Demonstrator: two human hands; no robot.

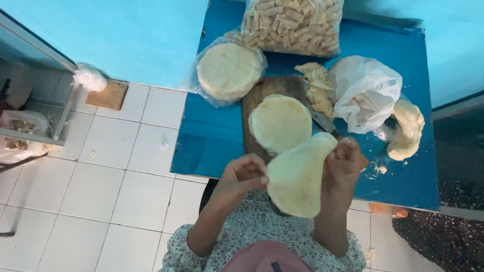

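Near the lower middle of the frame, both hands hold up one thin, pale round wrapper (297, 176) above the near edge of a blue table (212, 136). The left hand (244, 175) pinches the wrapper's left edge between thumb and fingertips, and the right hand (344, 166) grips its upper right edge with the fingers curled over it, so both hands are closed on the same sheet. The wrapper hangs tilted, its top corner reaching up toward a wooden cutting board (262, 100) in the centre of the frame. On that board lies a stack of round wrappers (280, 122), just above the held one. Beside the board to the right sits a small heap of cut pale pieces (317, 88), with a knife blade (320, 120) lying near them. In the upper middle, a clear bag (229, 70) holds another round stack, and above it a larger clear bag of short stick-shaped snacks (292, 22) rests at the far edge of the table. At the right are a crumpled white plastic bag (365, 90) and a lump of pale dough (407, 128). White floor tiles (101, 191) fill the lower left.
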